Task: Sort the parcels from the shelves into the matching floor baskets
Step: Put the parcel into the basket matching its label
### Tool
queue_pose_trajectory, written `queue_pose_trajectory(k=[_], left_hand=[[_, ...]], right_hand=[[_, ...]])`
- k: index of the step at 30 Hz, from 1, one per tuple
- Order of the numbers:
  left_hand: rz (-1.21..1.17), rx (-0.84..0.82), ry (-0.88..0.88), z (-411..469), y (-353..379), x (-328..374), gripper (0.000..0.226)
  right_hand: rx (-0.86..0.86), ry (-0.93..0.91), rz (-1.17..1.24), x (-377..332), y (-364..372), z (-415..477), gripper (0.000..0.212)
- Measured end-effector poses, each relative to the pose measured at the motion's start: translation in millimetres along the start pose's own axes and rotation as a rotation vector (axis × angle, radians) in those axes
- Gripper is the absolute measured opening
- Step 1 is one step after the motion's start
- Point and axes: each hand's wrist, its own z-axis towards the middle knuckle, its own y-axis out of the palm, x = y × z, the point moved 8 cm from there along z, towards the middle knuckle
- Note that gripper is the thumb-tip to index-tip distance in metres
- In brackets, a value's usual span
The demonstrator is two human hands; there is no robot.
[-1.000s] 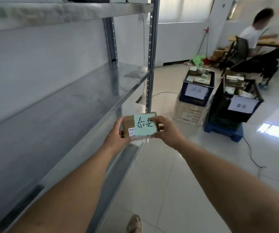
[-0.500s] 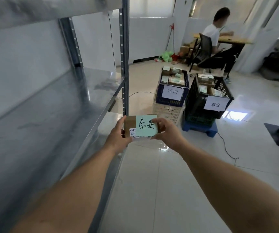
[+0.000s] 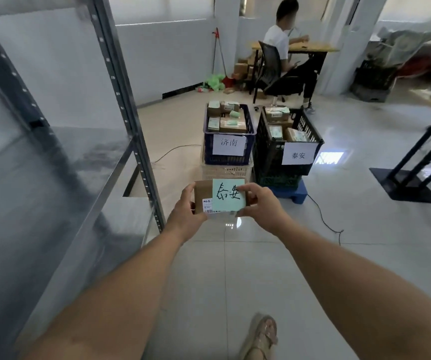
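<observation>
Tiled floor and baskets now dominate. Steel shelving has slid to 9 o'clock versus a second ago, so the person has turned off the rack toward the drop.
Black basket at 1 o'clock, sign reads 泰安. Blue basket at 12, stacked on a cream crate, reads 济南. Both already hold parcels.
Seated person further back, 1 o'clock. Cable trails past the black basket.
Parcel is in the air, well short of the baskets. Left hand grips its left edge, right hand pinches the right edge.
Green note reads 泰安, so my call: black basket.
</observation>
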Motion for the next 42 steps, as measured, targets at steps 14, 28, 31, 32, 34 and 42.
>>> queue_pose_trajectory(k=[14,28,31,32,34,42], left_hand=[[0.081,-0.011,0.077,220,128,129,0.066],[0.154,-0.085,0.030,384,233,159,0.065],[0.136,-0.129,0.027,433,255,162,0.064],[0.126,-0.145,0.024,451,263,164,0.064],[0.118,-0.161,0.018,488,275,167,0.065],[0.121,-0.190,-0.015,641,306,189,0.065]], right_hand=[[0.096,-0.001,0.061,98,-186,187,0.059],[0.161,0.062,-0.010,185,-275,307,0.054],[0.174,0.076,-0.028,207,-292,350,0.055],[0.174,0.085,-0.030,214,-297,366,0.055],[0.172,0.118,-0.036,229,-308,399,0.057],[0.167,0.193,-0.038,271,-354,547,0.056]])
